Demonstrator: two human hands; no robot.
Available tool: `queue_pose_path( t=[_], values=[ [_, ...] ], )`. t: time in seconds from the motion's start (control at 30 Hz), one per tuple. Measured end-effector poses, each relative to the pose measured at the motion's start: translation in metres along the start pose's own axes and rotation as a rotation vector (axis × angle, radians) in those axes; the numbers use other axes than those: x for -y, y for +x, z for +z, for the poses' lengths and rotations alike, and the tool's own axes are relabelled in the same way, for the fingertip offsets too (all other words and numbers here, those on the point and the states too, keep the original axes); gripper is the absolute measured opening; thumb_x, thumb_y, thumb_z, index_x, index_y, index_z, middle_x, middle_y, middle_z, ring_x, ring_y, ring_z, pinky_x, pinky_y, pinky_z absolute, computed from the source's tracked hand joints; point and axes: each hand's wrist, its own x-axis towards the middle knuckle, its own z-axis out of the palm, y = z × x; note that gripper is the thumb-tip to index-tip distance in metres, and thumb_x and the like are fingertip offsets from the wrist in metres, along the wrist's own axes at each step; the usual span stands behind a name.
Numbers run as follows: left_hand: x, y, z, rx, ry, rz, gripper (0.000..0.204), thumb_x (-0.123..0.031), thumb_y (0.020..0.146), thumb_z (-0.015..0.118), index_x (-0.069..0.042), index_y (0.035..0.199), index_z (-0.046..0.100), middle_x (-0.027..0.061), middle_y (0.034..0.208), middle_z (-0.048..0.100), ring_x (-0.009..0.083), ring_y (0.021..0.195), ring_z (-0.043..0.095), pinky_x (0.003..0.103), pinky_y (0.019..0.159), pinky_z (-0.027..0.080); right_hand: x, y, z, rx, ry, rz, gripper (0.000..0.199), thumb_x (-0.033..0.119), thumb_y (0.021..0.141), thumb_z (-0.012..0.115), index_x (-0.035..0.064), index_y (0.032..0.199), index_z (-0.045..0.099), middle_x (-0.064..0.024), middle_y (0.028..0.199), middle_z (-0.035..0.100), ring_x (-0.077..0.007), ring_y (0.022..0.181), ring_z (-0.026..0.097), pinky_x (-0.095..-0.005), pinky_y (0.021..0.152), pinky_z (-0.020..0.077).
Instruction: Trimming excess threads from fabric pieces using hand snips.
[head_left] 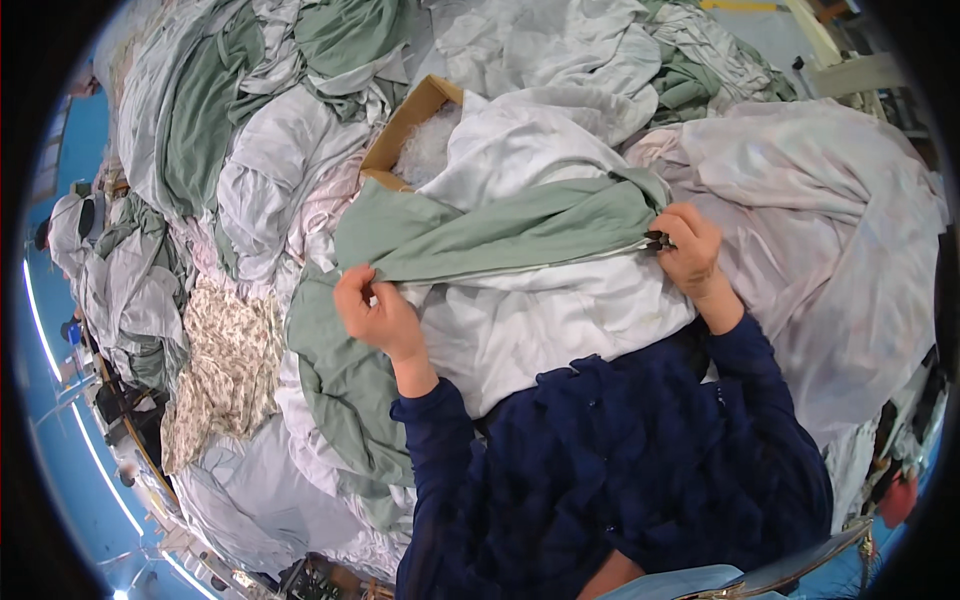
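A sage-green cloth [520, 232] with a white underside lies across in front of me, its near edge drawn straight between my hands. My left hand [382, 315] pinches that edge at its left end, thumb and finger closed together. At the right end my right hand [690, 245] is closed on the cloth's edge. A small black tool [658, 240] pokes out of the right fingers; it looks like thread snips, though most of it is hidden. White cloth [550, 330] spreads beneath the edge and over my lap.
An open cardboard box [400, 125] holding a clump of clear, wispy material stands beyond the cloth. Heaped green and white cloth [210, 110] fills the far left. A floral-print cloth [230, 360] lies at left, and pale pinkish cloth [800, 210] is piled at right.
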Motion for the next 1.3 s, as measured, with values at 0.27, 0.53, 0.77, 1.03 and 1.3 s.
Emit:
queue_pose_path(
  t=[0.27,0.53,0.77,1.03,1.3],
  values=[
    [-0.072,-0.01,-0.001,0.205,-0.056,0.064,0.026,0.011,0.074,0.058,0.001,0.097,0.062,0.0143,0.098,0.063,0.0282,0.092,0.061,0.036,0.083,0.049,0.011,-0.008,-0.007,0.183,0.114,0.08,0.039,-0.01,0.057,0.063,0.0063,0.093,0.067,-0.0116,0.091,0.064,-0.0315,0.077,0.065,-0.0366,0.065,0.0529],
    [-0.119,-0.041,0.061,0.585,-0.386,0.271,0.023,0.001,0.073,0.074,-0.001,0.095,0.066,0.0125,0.098,0.066,0.032,0.088,0.062,0.038,0.076,0.051,0.027,0.005,-0.014,0.253,0.18,-0.004,0.032,-0.005,0.059,0.064,0.0061,0.089,0.069,-0.007,0.084,0.065,-0.0238,0.063,0.064,-0.0312,0.056,0.0516],
    [-0.108,-0.063,0.085,0.674,-0.412,0.033,0.025,0.0,0.069,0.077,-0.002,0.091,0.065,0.0115,0.092,0.061,0.0307,0.083,0.061,0.038,0.073,0.051,0.03,0.005,-0.016,0.299,0.216,0.011,0.031,-0.006,0.062,0.064,0.0049,0.091,0.068,-0.0077,0.084,0.065,-0.0237,0.064,0.064,-0.0312,0.057,0.0508],
    [-0.105,-0.072,0.089,0.627,-0.408,-0.073,0.043,0.0,0.065,0.08,-0.002,0.101,0.059,0.0122,0.098,0.055,0.029,0.087,0.057,0.037,0.074,0.05,0.057,0.043,0.004,0.407,0.255,0.127,0.032,-0.005,0.066,0.068,0.0035,0.097,0.068,-0.01,0.088,0.063,-0.0257,0.074,0.065,-0.0327,0.063,0.0507],
    [-0.098,-0.073,0.092,0.561,-0.298,-0.077,0.049,-0.005,0.063,0.083,-0.003,0.104,0.055,0.0108,0.102,0.052,0.0285,0.095,0.052,0.036,0.081,0.047,0.047,0.043,0.035,0.512,0.104,0.006,0.024,0.001,0.067,0.072,0.0048,0.091,0.067,-0.0104,0.086,0.061,-0.0309,0.075,0.064,-0.0384,0.064,0.0509]
  ],
)
